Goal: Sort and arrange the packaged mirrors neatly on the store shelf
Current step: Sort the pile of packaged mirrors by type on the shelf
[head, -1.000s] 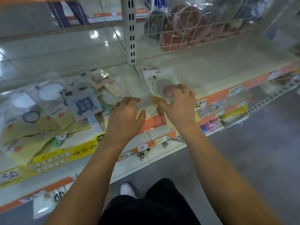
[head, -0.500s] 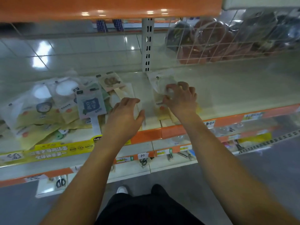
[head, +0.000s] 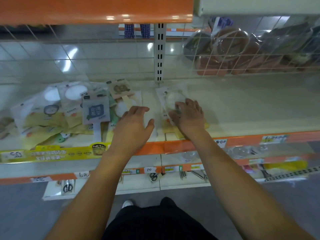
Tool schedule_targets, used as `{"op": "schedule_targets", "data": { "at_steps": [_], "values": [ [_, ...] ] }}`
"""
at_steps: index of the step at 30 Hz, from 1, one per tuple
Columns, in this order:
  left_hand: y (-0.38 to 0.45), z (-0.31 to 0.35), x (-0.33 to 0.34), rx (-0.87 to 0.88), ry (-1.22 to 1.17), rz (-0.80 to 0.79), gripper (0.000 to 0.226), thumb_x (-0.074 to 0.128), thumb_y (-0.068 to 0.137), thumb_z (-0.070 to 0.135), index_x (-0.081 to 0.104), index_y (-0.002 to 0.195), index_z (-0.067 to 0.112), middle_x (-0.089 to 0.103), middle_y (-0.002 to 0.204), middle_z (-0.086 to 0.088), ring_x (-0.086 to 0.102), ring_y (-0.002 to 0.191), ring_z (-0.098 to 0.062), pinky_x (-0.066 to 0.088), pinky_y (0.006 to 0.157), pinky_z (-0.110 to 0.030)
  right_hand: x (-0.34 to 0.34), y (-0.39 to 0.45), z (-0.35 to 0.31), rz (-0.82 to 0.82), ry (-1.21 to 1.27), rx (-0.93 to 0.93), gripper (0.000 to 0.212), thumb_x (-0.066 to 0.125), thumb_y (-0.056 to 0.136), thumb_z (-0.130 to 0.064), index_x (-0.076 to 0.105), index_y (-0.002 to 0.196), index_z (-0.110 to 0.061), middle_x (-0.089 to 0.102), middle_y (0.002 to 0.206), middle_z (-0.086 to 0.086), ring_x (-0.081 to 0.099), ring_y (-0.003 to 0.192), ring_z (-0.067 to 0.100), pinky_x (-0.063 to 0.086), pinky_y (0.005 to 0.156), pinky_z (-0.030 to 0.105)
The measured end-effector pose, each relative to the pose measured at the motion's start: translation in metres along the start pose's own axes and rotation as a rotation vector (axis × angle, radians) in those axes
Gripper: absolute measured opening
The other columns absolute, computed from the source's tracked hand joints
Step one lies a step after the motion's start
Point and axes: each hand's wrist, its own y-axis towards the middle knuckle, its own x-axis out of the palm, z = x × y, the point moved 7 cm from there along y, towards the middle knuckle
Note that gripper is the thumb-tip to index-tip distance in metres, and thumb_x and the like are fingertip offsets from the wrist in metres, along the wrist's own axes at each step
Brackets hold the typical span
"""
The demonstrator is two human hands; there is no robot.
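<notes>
A loose heap of packaged mirrors in clear and yellow bags covers the left half of the cream shelf. A grey-carded hand mirror lies on top of the heap. To the right of the upright, one packaged round mirror lies flat on a small stack of yellow-backed packs. My right hand rests palm down on that pack, fingers spread over its lower half. My left hand hovers open just left of the stack, at the heap's right edge, holding nothing.
A white slotted upright splits the shelf at the back. A wire basket of bagged brown goods sits at the back right. An orange upper shelf overhangs. Lower shelves carry scissors and price tags.
My right hand has slid the round mirror pack further back on the shelf and flattened on it. My left hand stayed beside it. My view has tilted up and closer.
</notes>
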Motion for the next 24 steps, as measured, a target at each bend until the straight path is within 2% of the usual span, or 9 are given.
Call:
{"op": "schedule_targets", "data": {
  "at_steps": [3, 6, 8, 12, 15, 24],
  "values": [
    [-0.002, 0.002, 0.002, -0.006, 0.003, 0.011, 0.043, 0.054, 0.092, 0.037, 0.053, 0.129, 0.015, 0.056, 0.124, -0.009, 0.058, 0.097, -0.032, 0.049, 0.087, -0.044, 0.004, 0.000, 0.005, -0.084, -0.007, 0.013, 0.049, 0.044, 0.093, -0.061, 0.047, 0.134, -0.034, 0.027, 0.156, 0.002, 0.009, 0.148, 0.036, 0.012, 0.119, 0.051],
    [-0.006, 0.002, 0.002, -0.023, -0.008, 0.036, 0.042, 0.056, 0.091, 0.034, 0.055, 0.127, 0.013, 0.057, 0.123, -0.011, 0.059, 0.098, -0.034, 0.050, 0.086, -0.047, 0.003, -0.002, 0.006, -0.108, -0.004, 0.026, 0.058, 0.044, 0.092, -0.062, 0.038, 0.143, -0.035, 0.018, 0.160, 0.003, 0.002, 0.149, 0.037, 0.007, 0.120, 0.051],
    [-0.011, 0.000, -0.001, -0.053, 0.002, 0.052, 0.041, 0.057, 0.091, 0.033, 0.056, 0.127, 0.013, 0.056, 0.125, -0.010, 0.059, 0.102, -0.033, 0.051, 0.084, -0.046, -0.005, -0.006, -0.001, -0.056, 0.048, 0.023, 0.060, 0.050, 0.091, -0.059, 0.039, 0.144, -0.033, 0.022, 0.159, 0.004, 0.008, 0.148, 0.037, 0.008, 0.120, 0.048],
    [-0.023, -0.013, -0.010, -0.117, -0.016, 0.099, 0.039, 0.058, 0.089, 0.030, 0.058, 0.124, 0.014, 0.058, 0.122, -0.009, 0.059, 0.104, -0.031, 0.050, 0.085, -0.044, -0.017, -0.017, -0.037, 0.065, 0.187, -0.081, 0.053, 0.059, 0.089, -0.047, 0.050, 0.136, -0.027, 0.039, 0.148, 0.003, 0.028, 0.141, 0.029, 0.027, 0.114, 0.045],
    [-0.036, -0.031, -0.021, -0.171, -0.005, 0.122, 0.038, 0.059, 0.089, 0.030, 0.058, 0.123, 0.013, 0.058, 0.122, -0.010, 0.058, 0.105, -0.033, 0.049, 0.085, -0.046, -0.013, -0.024, -0.074, 0.054, 0.252, -0.197, 0.049, 0.060, 0.089, -0.044, 0.052, 0.134, -0.025, 0.042, 0.142, 0.002, 0.036, 0.133, 0.027, 0.036, 0.106, 0.042],
    [-0.083, -0.109, -0.069, -0.358, -0.003, 0.213, 0.040, 0.057, 0.091, 0.031, 0.055, 0.127, 0.014, 0.054, 0.129, -0.006, 0.055, 0.111, -0.030, 0.048, 0.086, -0.043, 0.017, -0.039, -0.181, -0.051, 0.237, -0.357, 0.050, 0.058, 0.092, -0.042, 0.048, 0.137, -0.024, 0.043, 0.142, 0.004, 0.042, 0.125, 0.029, 0.039, 0.099, 0.038]
  ]
}}
